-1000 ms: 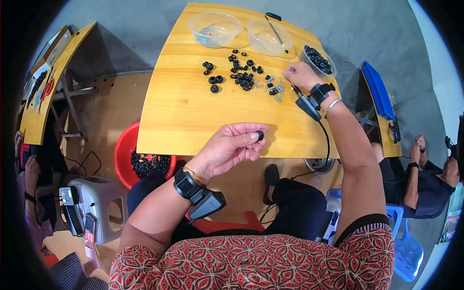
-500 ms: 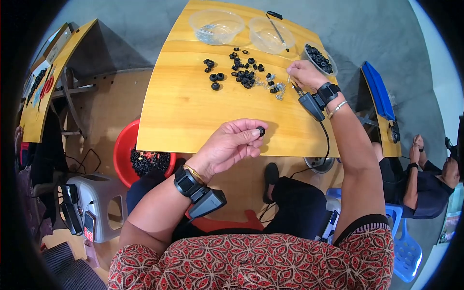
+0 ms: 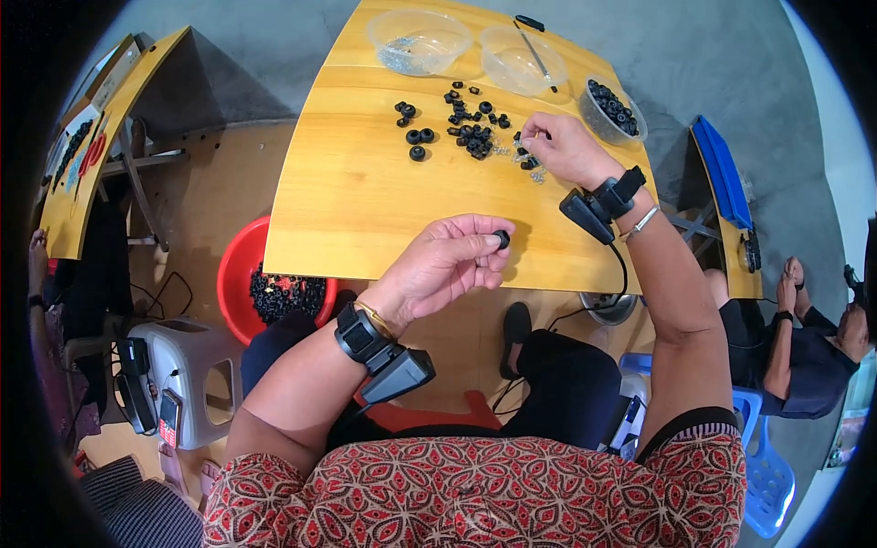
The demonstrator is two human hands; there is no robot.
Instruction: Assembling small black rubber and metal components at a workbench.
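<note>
My left hand [image 3: 454,253] is closed over the table's near edge, pinching a small round black part [image 3: 501,239] between thumb and fingertips. Farther off to the right, my right hand [image 3: 566,149] reaches down to the tabletop with its fingers drawn together. Its fingertips are at the small silvery pieces [image 3: 538,174], and whatever they hold is too small to make out. Just left of them lies a loose heap of small black parts [image 3: 476,139]. A few round black parts [image 3: 417,152] sit apart from that heap, farther left.
Two clear bowls stand at the far edge, one with silvery pieces [image 3: 420,43], one with a dark stick [image 3: 536,57] across it. A tub of black parts [image 3: 613,111] stands right. Below the table are a red basin [image 3: 239,301] and a grey stool [image 3: 175,365]. Another person [image 3: 813,356] sits at right.
My right hand has moved left and slightly nearer, onto the silvery pieces. My left hand still holds the round black part and has shifted slightly right and away from me.
</note>
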